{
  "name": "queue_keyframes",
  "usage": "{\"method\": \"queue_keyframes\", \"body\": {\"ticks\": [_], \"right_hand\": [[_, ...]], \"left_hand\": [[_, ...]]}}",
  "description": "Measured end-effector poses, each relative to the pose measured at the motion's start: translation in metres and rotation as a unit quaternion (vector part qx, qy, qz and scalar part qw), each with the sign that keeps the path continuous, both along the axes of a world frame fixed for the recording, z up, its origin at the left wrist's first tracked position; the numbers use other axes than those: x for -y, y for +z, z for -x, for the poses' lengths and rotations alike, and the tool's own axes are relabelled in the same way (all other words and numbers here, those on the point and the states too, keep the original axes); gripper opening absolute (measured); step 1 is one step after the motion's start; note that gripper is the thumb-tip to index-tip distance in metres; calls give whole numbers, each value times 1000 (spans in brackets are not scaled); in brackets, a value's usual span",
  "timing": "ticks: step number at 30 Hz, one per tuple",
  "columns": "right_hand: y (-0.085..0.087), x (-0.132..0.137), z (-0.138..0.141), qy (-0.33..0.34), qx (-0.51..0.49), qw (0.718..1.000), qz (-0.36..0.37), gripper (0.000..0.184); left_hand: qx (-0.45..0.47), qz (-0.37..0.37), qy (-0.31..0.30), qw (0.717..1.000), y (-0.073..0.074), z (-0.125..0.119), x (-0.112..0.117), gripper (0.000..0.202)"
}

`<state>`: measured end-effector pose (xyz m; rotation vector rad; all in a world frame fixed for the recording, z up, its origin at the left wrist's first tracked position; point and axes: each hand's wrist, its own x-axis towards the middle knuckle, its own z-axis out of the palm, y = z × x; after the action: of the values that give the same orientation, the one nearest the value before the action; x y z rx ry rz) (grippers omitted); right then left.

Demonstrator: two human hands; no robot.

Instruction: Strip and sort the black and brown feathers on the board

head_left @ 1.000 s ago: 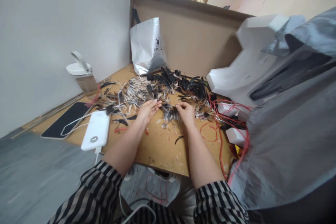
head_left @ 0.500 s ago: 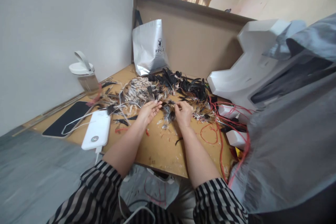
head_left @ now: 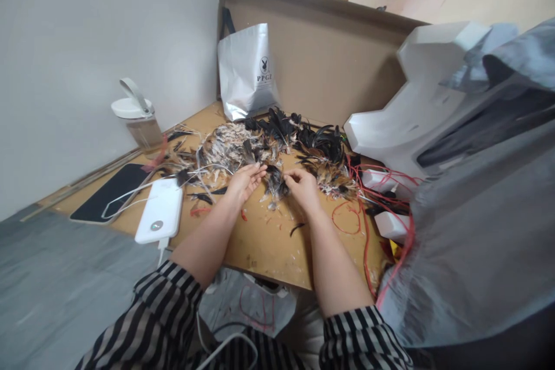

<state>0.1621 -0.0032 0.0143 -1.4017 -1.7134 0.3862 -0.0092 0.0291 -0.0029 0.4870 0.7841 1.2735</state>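
Note:
Over the middle of the table, my left hand (head_left: 246,182) is turned partly palm up, its thumb and forefinger pinched on the end of a dark feather (head_left: 273,170). To the right, my right hand (head_left: 303,188) is closed in a pinch close to that feather; what its fingertips hold is too small to tell. Below and between both hands lies a small clump of grey and black feathers (head_left: 275,188). Behind them spread a heap of pale, mottled feathers (head_left: 228,147), long black feathers (head_left: 281,127) and brown feather bunches (head_left: 332,176).
On the left are a white power bank (head_left: 159,214) with cables, a dark phone (head_left: 110,192) and a lidded cup (head_left: 141,121). A silver bag (head_left: 247,72) stands against the cardboard panel (head_left: 329,63). Red string (head_left: 366,248) and a white foam piece (head_left: 390,127) are on the right.
My right hand has shifted slightly away from the left, its fingers bending more. The feather that spanned both hands now shows mainly by my left fingertips. The view has tilted slightly.

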Motion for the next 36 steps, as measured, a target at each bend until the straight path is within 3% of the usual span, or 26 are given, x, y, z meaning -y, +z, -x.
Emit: {"method": "queue_keyframes", "body": {"ticks": [8,10,12,15,18,21,25,30,36], "right_hand": [[-8,4,30,-54,170,982,68,16],[-9,4,33,-69,172,980,68,11],[-11,1,32,-64,110,990,69,10],[-11,-4,25,-39,-99,990,97,11],[-7,-7,20,-4,-326,930,167,18],[-2,-6,18,27,-449,869,206,26],[1,-4,20,26,-479,856,193,28],[-1,-4,23,10,-458,872,170,26],[-1,-2,29,-13,-425,892,154,23]], "left_hand": [[-4,0,-14,1000,2,-2,3,5],[-6,-2,-17,1000,3,-3,4,6],[-4,-12,-18,1000,4,-3,5,7],[2,-30,-17,999,6,-4,6,8],[2,-36,-22,999,7,-5,7,7],[-9,-38,-42,998,8,-7,9,7],[-56,-40,-72,995,9,-12,13,10],[-105,-61,-114,986,7,-16,17,15],[-138,-68,-118,981,7,-21,20,14]]}}
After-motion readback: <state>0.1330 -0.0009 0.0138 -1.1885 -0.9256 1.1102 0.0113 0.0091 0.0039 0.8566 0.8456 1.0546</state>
